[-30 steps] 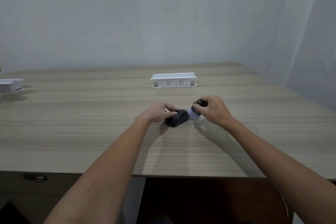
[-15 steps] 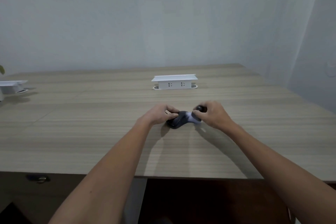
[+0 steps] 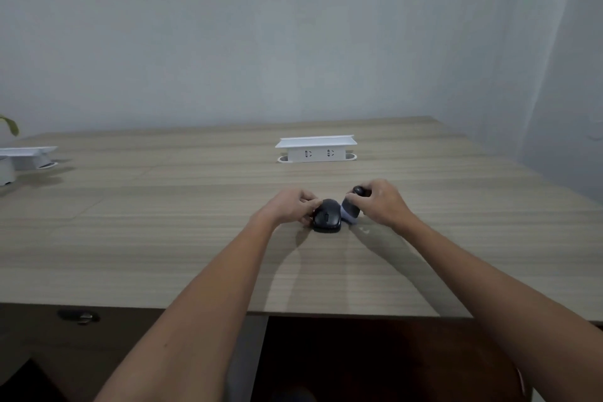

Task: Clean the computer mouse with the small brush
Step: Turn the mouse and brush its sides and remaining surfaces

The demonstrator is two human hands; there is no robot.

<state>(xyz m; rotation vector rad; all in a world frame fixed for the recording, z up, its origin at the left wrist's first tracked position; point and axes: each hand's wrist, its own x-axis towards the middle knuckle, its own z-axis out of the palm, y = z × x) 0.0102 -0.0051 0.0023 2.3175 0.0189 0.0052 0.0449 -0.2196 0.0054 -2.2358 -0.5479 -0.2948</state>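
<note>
Two hands at centre frame work a mouse [image 3: 327,219] on the tabletop [image 3: 163,238].
Left hand [image 3: 288,207] fingers pinch its likely light, slippery shell; right hand [image 3: 380,202] fingers grip the soft-bristled brush [image 3: 351,207].

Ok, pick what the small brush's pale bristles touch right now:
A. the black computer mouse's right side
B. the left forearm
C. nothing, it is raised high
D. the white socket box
A: the small dark-handled brush in the right hand meets the black computer mouse on its right side.

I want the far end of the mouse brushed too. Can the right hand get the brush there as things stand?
Probably yes. The right hand holds the brush beside the mouse, and the table beyond looks bare up to the socket box.
</note>
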